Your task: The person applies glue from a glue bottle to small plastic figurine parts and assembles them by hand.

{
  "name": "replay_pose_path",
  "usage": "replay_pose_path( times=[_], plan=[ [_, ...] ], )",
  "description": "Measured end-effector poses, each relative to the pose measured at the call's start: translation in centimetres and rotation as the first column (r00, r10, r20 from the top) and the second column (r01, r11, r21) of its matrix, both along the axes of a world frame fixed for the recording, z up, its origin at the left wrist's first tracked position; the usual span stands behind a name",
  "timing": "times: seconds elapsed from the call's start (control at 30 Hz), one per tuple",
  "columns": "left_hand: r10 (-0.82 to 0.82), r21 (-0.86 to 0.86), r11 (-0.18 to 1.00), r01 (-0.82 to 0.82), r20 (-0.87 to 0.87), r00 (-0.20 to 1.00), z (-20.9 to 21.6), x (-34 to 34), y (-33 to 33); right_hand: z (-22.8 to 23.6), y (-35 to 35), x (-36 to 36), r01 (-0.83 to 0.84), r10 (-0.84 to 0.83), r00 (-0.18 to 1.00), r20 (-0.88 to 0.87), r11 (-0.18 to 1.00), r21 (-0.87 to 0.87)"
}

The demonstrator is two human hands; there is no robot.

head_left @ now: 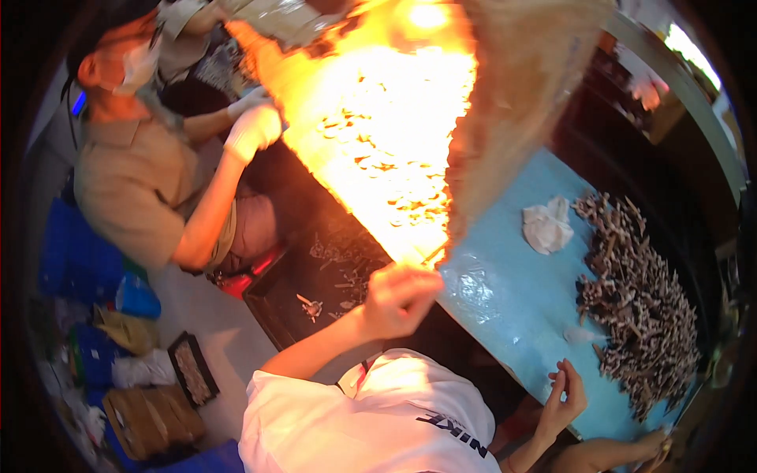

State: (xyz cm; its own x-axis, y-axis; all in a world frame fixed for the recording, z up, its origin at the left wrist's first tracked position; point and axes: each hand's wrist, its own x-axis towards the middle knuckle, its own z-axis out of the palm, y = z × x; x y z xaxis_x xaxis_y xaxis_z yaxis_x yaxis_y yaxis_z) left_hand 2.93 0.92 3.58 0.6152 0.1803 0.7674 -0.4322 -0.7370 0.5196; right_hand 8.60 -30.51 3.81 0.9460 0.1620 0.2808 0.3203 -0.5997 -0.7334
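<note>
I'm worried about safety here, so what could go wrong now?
The bare left hand looks very near the dazzling orange glare; if that is hot, which I can't tell, skin could burn. The glare washes out the small pieces within it, so some might be misjudged. The piled brown, stick-like pieces on the blue tabletop might spill if knocked.

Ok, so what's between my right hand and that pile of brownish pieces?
In the head view, only bare blue surface shows straight across between your right hand and the pile of brownish pieces.
</note>
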Motion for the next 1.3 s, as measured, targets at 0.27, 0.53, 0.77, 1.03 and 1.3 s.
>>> replay_pose_path(
  times=[0.27, 0.53, 0.77, 1.03, 1.3],
  plan=[
    [0.196, -0.265, 0.905, -0.332, -0.434, 0.879, 0.1, 3.1, 9.8, -0.2, 2.4, -1.3, -0.119, 0.114, 0.992, -0.058, 0.990, -0.072],
    [0.500, 0.394, 0.841, -0.370, -0.305, 0.811, -4.4, 11.5, 15.2, 0.0, 4.0, -1.5, -0.249, 0.249, 0.968, -0.029, 0.946, -0.208],
    [0.278, 0.372, 0.888, -0.270, 0.032, 0.960, -7.2, 15.7, 18.4, 0.7, 5.1, -1.5, -0.295, 0.296, 0.954, -0.048, 0.897, -0.329],
    [0.290, 0.234, 0.950, -0.206, -0.417, 0.862, 0.0, 18.2, 15.0, 0.6, 5.6, -1.2, -0.309, 0.293, 0.951, -0.101, 0.877, -0.367],
    [-0.044, 0.043, 0.998, 0.046, -0.056, 0.997, -2.1, 19.0, 14.6, 1.0, 6.0, -1.1, -0.323, 0.303, 0.946, -0.114, 0.863, -0.387]
  ],
)
